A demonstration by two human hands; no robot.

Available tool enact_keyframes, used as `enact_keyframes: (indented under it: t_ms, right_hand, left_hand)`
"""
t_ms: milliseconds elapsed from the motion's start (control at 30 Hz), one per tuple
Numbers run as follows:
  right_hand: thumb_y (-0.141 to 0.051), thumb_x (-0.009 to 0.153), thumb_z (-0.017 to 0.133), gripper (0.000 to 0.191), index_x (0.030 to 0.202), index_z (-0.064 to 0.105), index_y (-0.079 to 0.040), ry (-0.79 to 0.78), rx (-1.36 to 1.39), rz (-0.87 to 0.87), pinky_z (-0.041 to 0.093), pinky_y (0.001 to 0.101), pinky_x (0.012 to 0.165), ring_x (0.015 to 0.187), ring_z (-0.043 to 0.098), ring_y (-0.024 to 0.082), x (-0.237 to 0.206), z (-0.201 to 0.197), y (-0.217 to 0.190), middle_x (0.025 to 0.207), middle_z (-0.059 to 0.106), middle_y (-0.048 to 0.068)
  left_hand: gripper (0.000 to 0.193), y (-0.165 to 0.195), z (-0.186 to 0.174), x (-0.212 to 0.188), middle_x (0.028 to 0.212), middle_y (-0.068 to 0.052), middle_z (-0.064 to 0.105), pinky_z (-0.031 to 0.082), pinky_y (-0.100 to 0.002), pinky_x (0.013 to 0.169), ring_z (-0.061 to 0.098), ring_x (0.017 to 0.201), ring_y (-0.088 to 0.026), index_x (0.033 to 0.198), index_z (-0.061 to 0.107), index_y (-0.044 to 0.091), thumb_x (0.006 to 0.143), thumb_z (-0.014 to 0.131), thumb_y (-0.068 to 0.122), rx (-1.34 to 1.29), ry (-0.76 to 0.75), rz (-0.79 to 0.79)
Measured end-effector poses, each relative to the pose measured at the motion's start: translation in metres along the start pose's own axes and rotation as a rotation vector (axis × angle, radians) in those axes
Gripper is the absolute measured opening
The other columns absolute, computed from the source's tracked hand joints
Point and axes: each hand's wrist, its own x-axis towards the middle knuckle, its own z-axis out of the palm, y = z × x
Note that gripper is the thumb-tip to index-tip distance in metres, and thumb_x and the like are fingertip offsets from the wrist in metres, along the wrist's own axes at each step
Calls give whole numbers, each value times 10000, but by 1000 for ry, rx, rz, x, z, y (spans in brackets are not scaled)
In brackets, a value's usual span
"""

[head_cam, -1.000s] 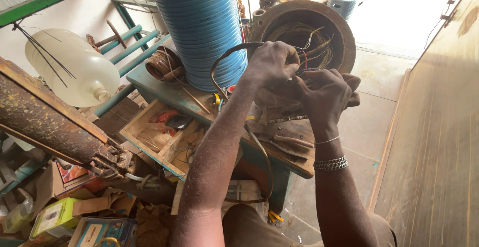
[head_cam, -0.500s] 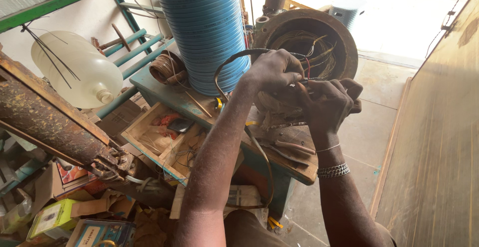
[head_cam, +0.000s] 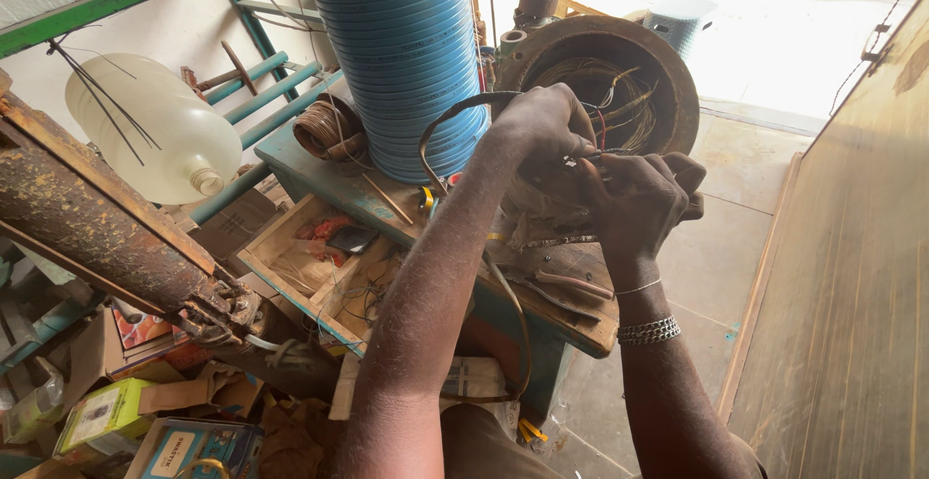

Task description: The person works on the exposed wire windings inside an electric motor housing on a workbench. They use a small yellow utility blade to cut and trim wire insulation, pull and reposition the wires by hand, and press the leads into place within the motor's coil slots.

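My left hand (head_cam: 545,123) and my right hand (head_cam: 639,198) meet in front of a round motor stator housing (head_cam: 677,82) with copper windings and loose coloured wires inside. Both hands pinch thin wire leads (head_cam: 592,157) between fingertips. A dark cable (head_cam: 440,131) loops from my left hand toward the bench. My right wrist wears a metal bracelet (head_cam: 648,330). Pliers with red handles (head_cam: 571,284) lie on the bench below my hands.
A tall blue ribbed cylinder (head_cam: 406,53) stands on the green workbench (head_cam: 310,164) beside a coil of copper wire (head_cam: 329,129). An open wooden drawer (head_cam: 319,266) holds small parts. A white plastic jug (head_cam: 155,131), a rusty beam (head_cam: 97,227) and boxes (head_cam: 106,411) crowd the left. A wooden panel (head_cam: 852,276) stands right.
Both hands stay at the wire leads by the stator; the view has shifted slightly and my fingers have changed their pinch on the wires a little.
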Motion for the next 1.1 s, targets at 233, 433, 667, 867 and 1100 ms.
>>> enact_keyframes:
  t_ms: [233, 433, 667, 867, 1100]
  right_hand:
    - [-226, 812, 953, 250, 953, 808, -79, 14, -35, -30, 519, 355, 811, 839, 700, 181, -3, 1, 5, 886, 749, 51]
    - [-355, 902, 923, 207, 1024, 828, -217, -104, -94, 11, 446, 320, 790, 815, 626, 143, 2, -7, 17, 864, 738, -20]
    - [-269, 922, 887, 154, 995, 808, -160, -150, -213, -447, 493, 361, 870, 950, 641, 188, 34, -37, 35, 968, 739, -2]
    - [-254, 925, 819, 166, 1062, 803, -162, -391, -175, -716, 540, 328, 907, 968, 687, 172, 66, -41, 20, 1057, 754, 22]
    - [-243, 873, 810, 166, 1005, 781, -147, -482, -73, -770, 536, 373, 908, 990, 711, 180, 81, -41, 6, 1024, 756, 22]
  left_hand:
    - [257, 6, -1, -5, 1080, 43, 799, 562, -314, 988, 742, 1027, -108, 1062, 803, 325, 810, 794, 371, 65, -40, -11]
    - [252, 15, 5, -24, 1108, 40, 772, 497, -364, 1035, 695, 1078, -129, 1119, 784, 299, 905, 695, 398, 186, 31, -3]
    - [238, 8, 20, -26, 1022, -27, 729, 546, -399, 938, 705, 992, -178, 1169, 674, 209, 1003, 564, 340, 344, 96, 73]
    - [256, 8, 20, -28, 1084, -29, 733, 537, -398, 973, 704, 1043, -178, 1197, 677, 238, 1009, 542, 346, 336, 98, 54]
    - [245, -8, 11, -20, 1205, -12, 708, 445, -402, 1060, 643, 1176, -192, 1154, 738, 282, 925, 664, 332, 197, 108, 157]
